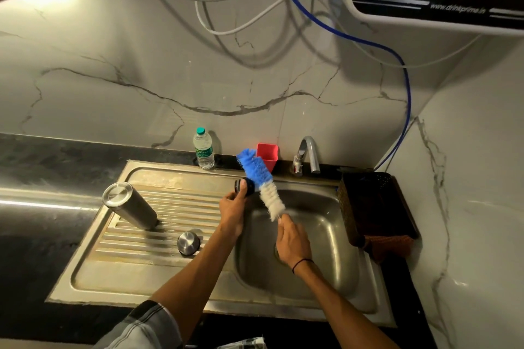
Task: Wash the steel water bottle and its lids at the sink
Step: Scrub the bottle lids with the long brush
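- The dark counter point(42, 161) carries a steel sink point(326, 249) with a ribbed drainboard point(175, 207) on its left side.
- A dark basket point(371, 207) sits just right of the basin, and the tap point(309, 154) stands behind it.
- The steel water bottle point(129, 205) stands upside down on the drainboard, well left of both hands.
- The right hand point(293, 242) is over the basin, its fingers point(283, 219) pinching the handle of a blue and white bottle brush point(259, 183), whose bristles lean up and left.
- The left hand point(232, 208) holds a small dark lid point(244, 186) over the basin's left edge, fingers closed around it, with the brush bristles touching it.
- A plastic water bottle point(204, 149) and a red cup point(267, 156) stand at the back rim.
- A round steel lid point(188, 242) rests on the drainboard, just left of the left forearm.
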